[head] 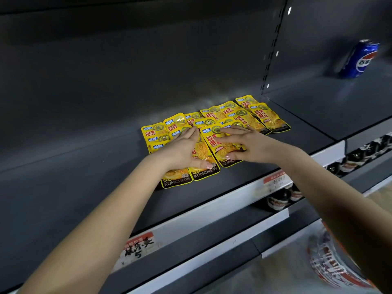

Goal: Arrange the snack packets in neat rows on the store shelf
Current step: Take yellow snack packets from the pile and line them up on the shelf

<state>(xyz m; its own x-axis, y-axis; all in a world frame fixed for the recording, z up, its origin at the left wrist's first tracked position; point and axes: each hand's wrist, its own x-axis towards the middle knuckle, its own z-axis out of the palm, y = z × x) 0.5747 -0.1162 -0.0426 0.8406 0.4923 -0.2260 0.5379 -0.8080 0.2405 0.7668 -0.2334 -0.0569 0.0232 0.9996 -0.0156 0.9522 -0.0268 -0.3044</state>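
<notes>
Dark store shelf (pixel 84 177) with yellow KONCHEW snack packets (pixel 265 117) overlapping mid-shelf.
My left hand (pixel 182 149) and right hand (pixel 246 145) press flat, fingers straight, hiding the front packets' print; Pepsi can (pixel 360 59) blurred.

1. Dim overall, with a dark grey shelf (pixel 84 166) soaking up light.
2. Soft glare on the yellow packets (pixel 263 117), faint pale patch just behind.
3. Smeared blue can (pixel 360 59) far right, blurry near-right corner too.
4. Wide-angle bending toward edges.
</notes>
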